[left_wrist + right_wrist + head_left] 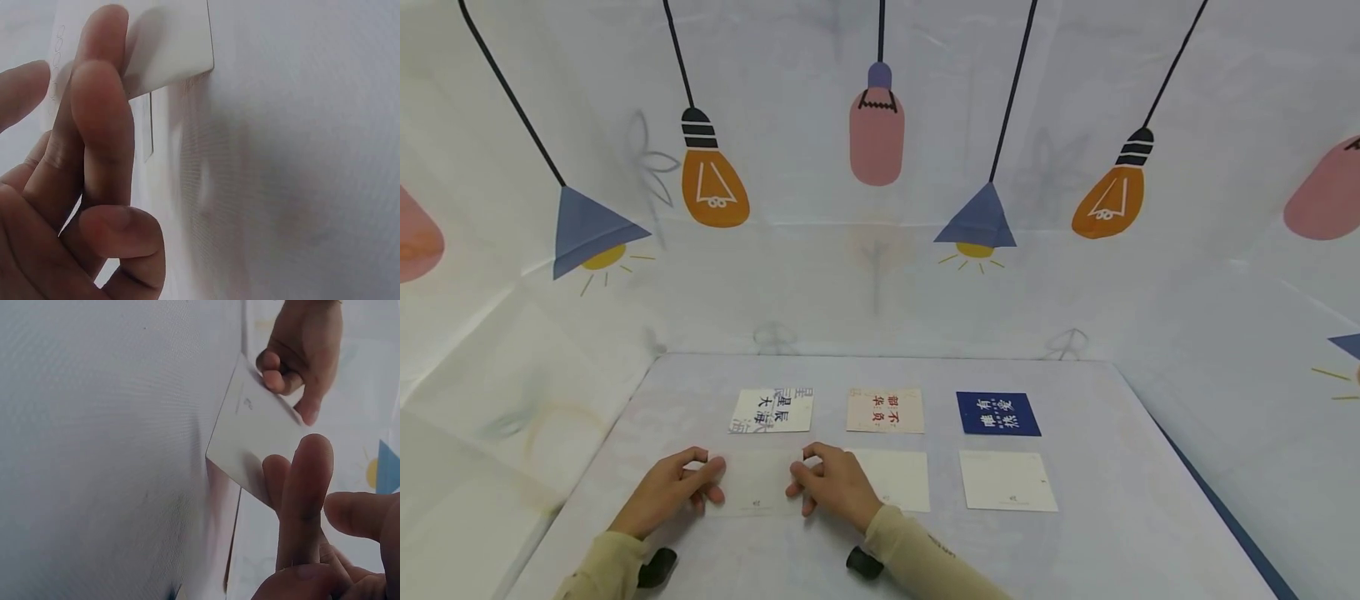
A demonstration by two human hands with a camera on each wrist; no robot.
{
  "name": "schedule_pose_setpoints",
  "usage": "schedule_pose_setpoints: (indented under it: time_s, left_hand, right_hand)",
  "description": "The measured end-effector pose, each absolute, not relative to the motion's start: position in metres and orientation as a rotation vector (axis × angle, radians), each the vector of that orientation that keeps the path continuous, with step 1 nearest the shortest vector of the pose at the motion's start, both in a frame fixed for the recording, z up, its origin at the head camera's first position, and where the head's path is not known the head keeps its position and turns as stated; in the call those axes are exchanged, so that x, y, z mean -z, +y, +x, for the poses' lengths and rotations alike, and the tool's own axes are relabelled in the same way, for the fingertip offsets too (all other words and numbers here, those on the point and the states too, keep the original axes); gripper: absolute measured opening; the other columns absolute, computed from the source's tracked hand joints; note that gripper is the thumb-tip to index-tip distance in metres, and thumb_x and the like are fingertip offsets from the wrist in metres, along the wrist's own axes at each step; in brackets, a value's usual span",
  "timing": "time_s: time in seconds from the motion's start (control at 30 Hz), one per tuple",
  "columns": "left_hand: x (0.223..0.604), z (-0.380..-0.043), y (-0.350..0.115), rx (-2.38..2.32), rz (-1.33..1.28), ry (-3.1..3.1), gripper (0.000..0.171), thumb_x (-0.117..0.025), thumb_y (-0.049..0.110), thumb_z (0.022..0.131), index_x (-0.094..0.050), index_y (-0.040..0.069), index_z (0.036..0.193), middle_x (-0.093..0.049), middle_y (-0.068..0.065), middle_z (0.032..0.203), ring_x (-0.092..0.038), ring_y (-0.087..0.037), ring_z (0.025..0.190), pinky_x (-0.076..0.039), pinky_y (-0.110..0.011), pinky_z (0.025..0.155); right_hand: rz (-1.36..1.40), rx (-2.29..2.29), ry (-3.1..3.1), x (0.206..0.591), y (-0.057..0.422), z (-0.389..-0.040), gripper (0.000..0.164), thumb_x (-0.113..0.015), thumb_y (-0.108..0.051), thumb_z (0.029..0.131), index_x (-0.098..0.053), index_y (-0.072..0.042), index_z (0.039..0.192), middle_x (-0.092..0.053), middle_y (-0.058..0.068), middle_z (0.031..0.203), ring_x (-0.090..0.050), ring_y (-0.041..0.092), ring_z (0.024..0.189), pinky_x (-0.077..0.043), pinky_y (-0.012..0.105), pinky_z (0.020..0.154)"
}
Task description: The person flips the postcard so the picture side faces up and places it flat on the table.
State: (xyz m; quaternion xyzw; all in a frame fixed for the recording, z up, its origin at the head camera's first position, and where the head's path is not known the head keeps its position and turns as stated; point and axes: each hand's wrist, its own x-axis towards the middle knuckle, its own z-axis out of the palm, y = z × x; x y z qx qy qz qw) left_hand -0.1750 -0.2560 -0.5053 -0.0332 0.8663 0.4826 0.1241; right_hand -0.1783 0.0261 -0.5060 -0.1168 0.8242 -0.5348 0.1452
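A blank white postcard with small print near its lower edge is raised a little off the table between both hands. My left hand pinches its left edge, and my right hand holds its right edge. Seen from the right wrist, the postcard is tilted, with the left hand at its far edge and right-hand fingers overlapping the near one. In the left wrist view, left-hand fingers lie against the postcard.
Two more white cards lie to the right, one partly behind the right hand and one farther right. Behind them are a white-and-grey card, a beige card and a blue card with printed characters. A lamp-patterned curtain encloses the white table.
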Motion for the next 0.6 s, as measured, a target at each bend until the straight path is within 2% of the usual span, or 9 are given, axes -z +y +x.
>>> schedule_pose_setpoints:
  time_s: [0.13,0.37,0.5,0.6]
  left_hand:
    - [0.502,-0.172,-0.254,-1.37,-0.107,2.571,0.049,-0.061,0.052,0.099,-0.062,0.003,0.104,-0.074,-0.003,0.08,-0.062,-0.02,0.07,-0.043,-0.029,0.065]
    - [0.497,-0.167,-0.253,-1.274,-0.125,2.638,0.051,-0.058,0.058,0.098,-0.07,0.009,0.097,-0.073,0.001,0.083,-0.06,-0.018,0.077,-0.042,-0.031,0.066]
    - [0.495,-0.164,-0.256,-1.242,-0.14,2.67,0.052,-0.054,0.058,0.1,-0.073,0.01,0.098,-0.073,0.002,0.085,-0.06,-0.018,0.08,-0.042,-0.031,0.066]
    - [0.494,-0.162,-0.259,-1.225,-0.144,2.687,0.052,-0.052,0.058,0.101,-0.075,0.011,0.098,-0.074,0.002,0.086,-0.06,-0.017,0.08,-0.042,-0.031,0.066]
  right_hand:
    - [-0.356,1.562,2.373,0.503,0.027,-0.177,0.022,-0.063,-0.036,0.101,-0.066,-0.017,0.111,-0.073,-0.011,0.072,-0.067,0.017,0.052,-0.047,0.027,0.083]
    - [-0.366,1.602,2.353,0.498,0.027,-0.174,0.021,-0.061,-0.039,0.102,-0.067,-0.019,0.104,-0.074,-0.008,0.074,-0.067,0.018,0.052,-0.042,0.023,0.062]
    - [-0.363,1.603,2.354,0.497,0.027,-0.172,0.025,-0.059,-0.045,0.102,-0.067,-0.021,0.101,-0.074,-0.008,0.075,-0.066,0.016,0.052,-0.039,0.024,0.059]
    - [-0.364,1.594,2.353,0.496,0.027,-0.17,0.028,-0.058,-0.048,0.102,-0.067,-0.022,0.101,-0.074,-0.008,0.076,-0.066,0.015,0.052,-0.04,0.025,0.062]
